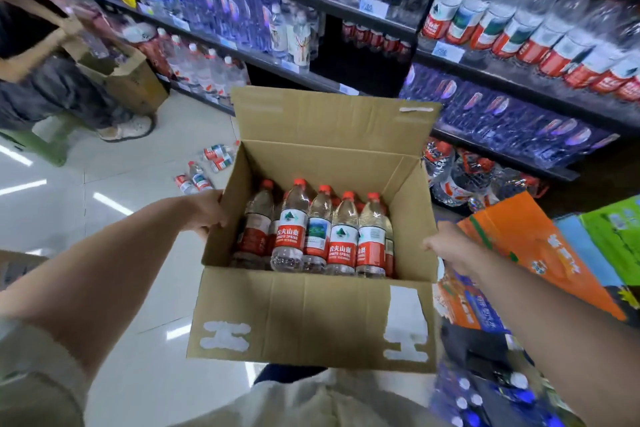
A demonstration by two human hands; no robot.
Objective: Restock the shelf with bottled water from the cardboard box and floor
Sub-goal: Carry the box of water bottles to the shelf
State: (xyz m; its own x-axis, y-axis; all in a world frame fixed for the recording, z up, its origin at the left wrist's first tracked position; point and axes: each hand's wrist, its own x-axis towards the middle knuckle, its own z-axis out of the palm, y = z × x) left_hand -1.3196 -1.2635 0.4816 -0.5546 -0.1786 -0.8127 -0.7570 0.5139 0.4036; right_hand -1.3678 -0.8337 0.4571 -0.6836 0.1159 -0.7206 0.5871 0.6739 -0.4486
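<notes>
We had our left hand (204, 215) and right hand (446, 246) clamped on opposite walls of the cardboard box (311, 315), bottled water (332, 232) filling its right side. Loose bottles (207, 170) lay on the floor; we judged most restocking remained.

I am counting one open cardboard box (311, 315), with two hands (204, 211) gripping its left and right edges. I am seeing five red-capped bottles (289, 229) along its front row, more hidden behind. I am counting four loose bottles (199, 177) lying on the floor (114, 253).
</notes>
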